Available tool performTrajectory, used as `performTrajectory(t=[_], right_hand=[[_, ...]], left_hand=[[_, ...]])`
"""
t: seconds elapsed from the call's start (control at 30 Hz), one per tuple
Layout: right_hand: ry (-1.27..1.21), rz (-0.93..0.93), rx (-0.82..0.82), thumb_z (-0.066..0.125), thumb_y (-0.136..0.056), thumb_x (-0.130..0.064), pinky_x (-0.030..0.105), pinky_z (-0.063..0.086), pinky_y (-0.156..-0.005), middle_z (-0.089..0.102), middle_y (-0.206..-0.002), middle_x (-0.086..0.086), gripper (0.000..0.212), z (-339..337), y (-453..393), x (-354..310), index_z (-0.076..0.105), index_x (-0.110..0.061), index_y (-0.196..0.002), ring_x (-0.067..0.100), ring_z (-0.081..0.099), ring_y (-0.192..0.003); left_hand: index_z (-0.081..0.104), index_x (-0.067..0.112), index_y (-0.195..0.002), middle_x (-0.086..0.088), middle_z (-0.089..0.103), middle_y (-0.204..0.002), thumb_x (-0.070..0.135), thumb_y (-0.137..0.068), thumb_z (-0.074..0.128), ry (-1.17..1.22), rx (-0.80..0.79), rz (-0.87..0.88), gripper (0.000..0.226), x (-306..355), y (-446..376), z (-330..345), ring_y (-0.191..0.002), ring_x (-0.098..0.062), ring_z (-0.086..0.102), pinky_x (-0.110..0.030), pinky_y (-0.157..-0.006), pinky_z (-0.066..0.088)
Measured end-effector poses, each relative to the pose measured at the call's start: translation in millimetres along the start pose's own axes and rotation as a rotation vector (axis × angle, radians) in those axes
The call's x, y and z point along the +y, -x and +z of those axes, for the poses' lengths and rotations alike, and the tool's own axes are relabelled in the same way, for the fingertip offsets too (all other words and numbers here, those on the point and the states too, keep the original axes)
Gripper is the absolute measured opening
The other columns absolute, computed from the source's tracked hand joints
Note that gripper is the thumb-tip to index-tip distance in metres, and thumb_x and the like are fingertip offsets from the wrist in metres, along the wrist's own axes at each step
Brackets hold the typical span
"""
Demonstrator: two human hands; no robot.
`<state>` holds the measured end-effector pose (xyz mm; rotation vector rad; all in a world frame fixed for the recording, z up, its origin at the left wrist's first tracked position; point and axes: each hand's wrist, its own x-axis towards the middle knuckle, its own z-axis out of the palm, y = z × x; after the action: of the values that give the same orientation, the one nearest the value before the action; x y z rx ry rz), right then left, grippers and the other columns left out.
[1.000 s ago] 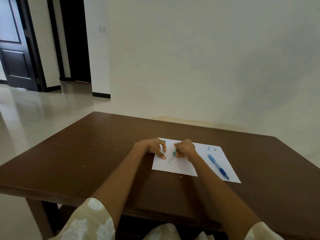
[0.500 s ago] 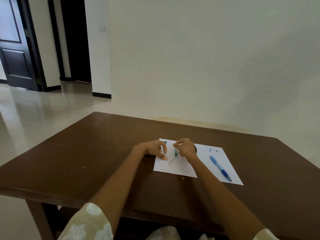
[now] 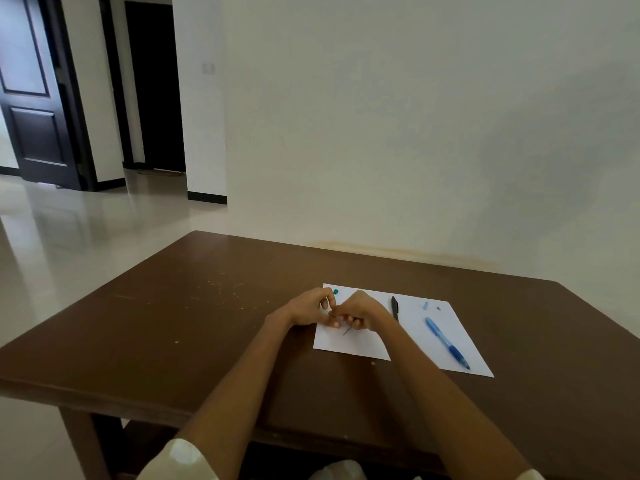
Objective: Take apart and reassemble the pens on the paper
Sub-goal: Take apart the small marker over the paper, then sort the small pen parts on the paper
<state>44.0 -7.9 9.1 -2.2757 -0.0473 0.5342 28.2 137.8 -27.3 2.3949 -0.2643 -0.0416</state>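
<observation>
A white paper (image 3: 412, 327) lies on the brown table (image 3: 214, 306). My left hand (image 3: 308, 311) and my right hand (image 3: 360, 313) meet over its left part, fingertips touching. The left hand pinches a thin pale pen part. The right hand's fingers curl round a pen piece whose thin refill tip (image 3: 346, 331) pokes out below. A small green piece (image 3: 335, 291) lies just beyond the left hand. A dark pen (image 3: 394, 307) lies right of my right hand. A blue pen (image 3: 447, 342) lies whole on the paper's right side.
Two tiny loose parts, a pale blue one (image 3: 425, 305) and a grey one (image 3: 438, 308), lie near the paper's far right. The table's far edge runs along a white wall (image 3: 415, 133). Dark doors (image 3: 31, 98) stand at the left.
My hands have come together until the fingertips touch. The green pen piece in my right hand is now hidden by its fingers. The dark pen has come into view right of it.
</observation>
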Motion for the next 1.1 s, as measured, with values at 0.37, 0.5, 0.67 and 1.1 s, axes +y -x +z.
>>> performTrajectory(t=[0.37, 0.5, 0.67, 1.1], right_hand=[[-0.528, -0.196, 0.29, 0.067, -0.087, -0.012, 0.024, 0.052, -0.06, 0.058, -0.077, 0.01, 0.022, -46.2, 5.4, 30.6, 0.067, 0.005, -0.102, 0.016, 0.053, -0.064], [-0.631, -0.21, 0.312, 0.065, -0.089, -0.017, 0.035, 0.055, -0.09, 0.064, -0.104, 0.014, 0.028, -40.8, -0.1, 43.3, 0.066, 0.001, -0.11, 0.025, 0.063, -0.093], [-0.677, -0.234, 0.333, 0.064, -0.089, -0.021, 0.028, 0.056, -0.083, 0.065, -0.103, 0.009, 0.029, -35.3, -6.1, 49.2, 0.066, -0.003, -0.111, 0.022, 0.065, -0.092], [-0.934, -0.317, 0.314, 0.058, -0.093, -0.017, 0.026, 0.058, -0.075, 0.069, -0.097, 0.014, 0.021, -18.3, -6.2, 37.8, 0.065, -0.003, -0.107, 0.023, 0.069, -0.089]], left_hand=[[0.055, 0.027, -0.121, 0.0, 0.045, -0.115, 0.008, -0.092, 0.052, -0.339, 0.155, 0.208, 0.034, 23.1, -7.5, 19.8, -0.09, -0.009, 0.046, -0.022, -0.071, 0.042], [0.055, 0.027, -0.124, -0.004, 0.041, -0.116, 0.004, -0.092, 0.05, -0.464, 0.083, 0.247, 0.039, 34.4, -19.4, 25.0, -0.094, -0.019, 0.051, -0.027, -0.071, 0.044], [0.064, 0.018, -0.104, -0.007, 0.043, -0.11, 0.017, -0.09, 0.059, -0.476, 0.087, 0.249, 0.015, 36.0, -28.0, 18.9, -0.091, -0.022, 0.053, -0.03, -0.076, 0.047], [0.063, 0.016, -0.083, 0.008, 0.061, -0.084, 0.018, -0.084, 0.067, 0.198, 0.515, 0.096, 0.004, 25.1, -17.3, 31.2, -0.077, -0.006, 0.056, -0.012, -0.065, 0.043]])
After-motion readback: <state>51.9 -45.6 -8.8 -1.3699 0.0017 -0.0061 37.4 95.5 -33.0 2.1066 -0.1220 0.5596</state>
